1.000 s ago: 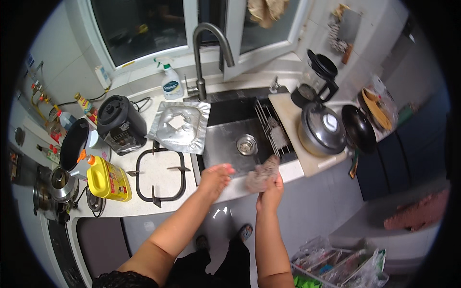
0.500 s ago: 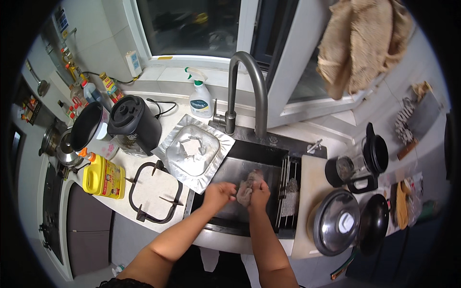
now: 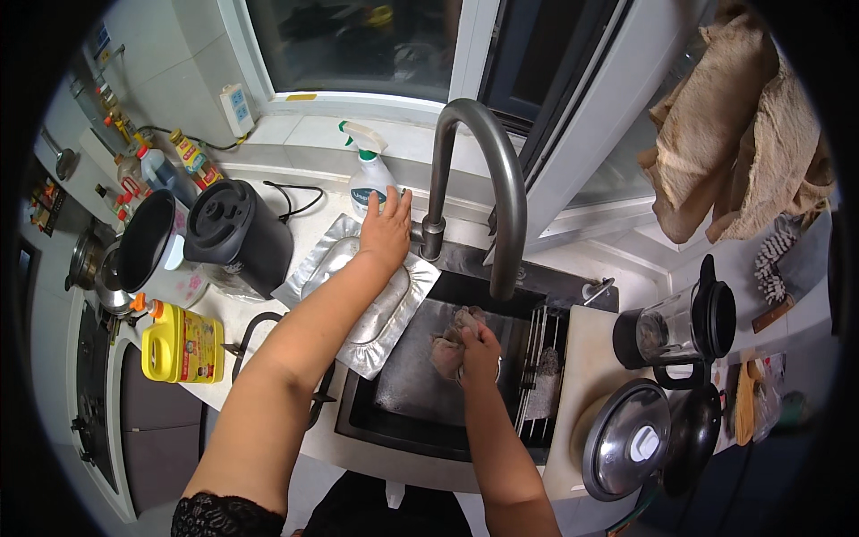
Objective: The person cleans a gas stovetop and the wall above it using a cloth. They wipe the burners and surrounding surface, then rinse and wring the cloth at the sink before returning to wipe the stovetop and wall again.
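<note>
My right hand (image 3: 480, 356) is closed round a wet, crumpled greyish-brown rag (image 3: 448, 353), low over the dark sink (image 3: 403, 389). Stretched forward, my left hand (image 3: 386, 234) has its fingers spread beside the base of the grey arched faucet (image 3: 508, 215). Its fingers hide the faucet's side lever, so contact with it cannot be made out. Behind those fingers stands a white spray bottle (image 3: 365, 168) with a green-and-white trigger. Below my left forearm lies a square foil burner liner (image 3: 380, 322), resting partly over the sink's left edge.
At left are a black pot support (image 3: 240, 358), a yellow jug (image 3: 183, 345), a dark appliance (image 3: 240, 237) and a pan (image 3: 150, 237). A wire rack (image 3: 534, 371) spans the sink's right side. Farther right are a cutting board (image 3: 595, 327), blender jug (image 3: 671, 331) and lidded pot (image 3: 628, 438). Cloths (image 3: 716, 125) hang above.
My left hand has moved from beside the rag up and forward to the faucet base, its fingers now spread. My right hand still grips the rag over the sink. The view has shifted slightly.
</note>
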`<state>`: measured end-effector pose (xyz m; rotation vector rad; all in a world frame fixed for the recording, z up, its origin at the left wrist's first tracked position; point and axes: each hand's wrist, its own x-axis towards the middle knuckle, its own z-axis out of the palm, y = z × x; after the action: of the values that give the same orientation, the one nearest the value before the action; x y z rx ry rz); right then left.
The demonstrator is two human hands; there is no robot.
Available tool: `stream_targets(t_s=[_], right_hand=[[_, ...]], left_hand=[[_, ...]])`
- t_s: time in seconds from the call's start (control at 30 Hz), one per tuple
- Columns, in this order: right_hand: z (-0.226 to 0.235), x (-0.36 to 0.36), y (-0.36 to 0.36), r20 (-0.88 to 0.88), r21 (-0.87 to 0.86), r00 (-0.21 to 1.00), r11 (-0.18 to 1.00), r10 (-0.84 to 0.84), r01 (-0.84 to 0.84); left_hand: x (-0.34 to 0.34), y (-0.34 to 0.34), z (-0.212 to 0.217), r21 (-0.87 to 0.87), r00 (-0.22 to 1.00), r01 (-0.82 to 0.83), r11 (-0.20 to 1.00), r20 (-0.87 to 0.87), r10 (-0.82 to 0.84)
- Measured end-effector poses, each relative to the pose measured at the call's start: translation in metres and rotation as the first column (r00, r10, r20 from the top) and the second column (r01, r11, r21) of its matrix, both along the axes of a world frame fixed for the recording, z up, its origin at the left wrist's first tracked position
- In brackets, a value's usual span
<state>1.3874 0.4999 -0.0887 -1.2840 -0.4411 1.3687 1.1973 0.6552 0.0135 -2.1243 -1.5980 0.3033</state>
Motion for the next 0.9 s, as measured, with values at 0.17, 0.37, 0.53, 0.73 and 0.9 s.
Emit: stream_targets(t_s=[0.17, 0.37, 0.53, 0.73, 0.9], right_hand=[[0.01, -0.013, 0.004, 0.043, -0.04, 0.997, 0.997, -0.061, 0.063], [0.019, -0.016, 0.002, 0.118, -0.07, 0.988, 0.992, -0.1, 0.109], [0.017, -0.01, 0.0, 0.237, -0.036, 0.962, 0.989, -0.134, 0.147], [-0.004, 0.006, -0.011, 0.241, -0.026, 0.969, 0.998, -0.057, 0.065], [0.006, 0.014, -0.022, 0.476, 0.135, 0.873, 0.972, 0.104, -0.19]], left_hand=[[0.002, -0.003, 0.006, -0.095, 0.997, -0.066, 0.993, -0.04, 0.062], [-0.014, -0.012, -0.006, 0.038, 0.991, -0.065, 0.997, 0.117, 0.06], [0.046, -0.087, -0.006, -0.03, 0.645, 0.073, 0.997, 0.764, -0.024], [0.09, -0.156, -0.089, -0.644, -0.506, 0.468, 0.605, 0.366, 0.781], [0.081, -0.169, -0.128, -0.61, -0.759, 0.494, 0.619, 0.046, 0.65]])
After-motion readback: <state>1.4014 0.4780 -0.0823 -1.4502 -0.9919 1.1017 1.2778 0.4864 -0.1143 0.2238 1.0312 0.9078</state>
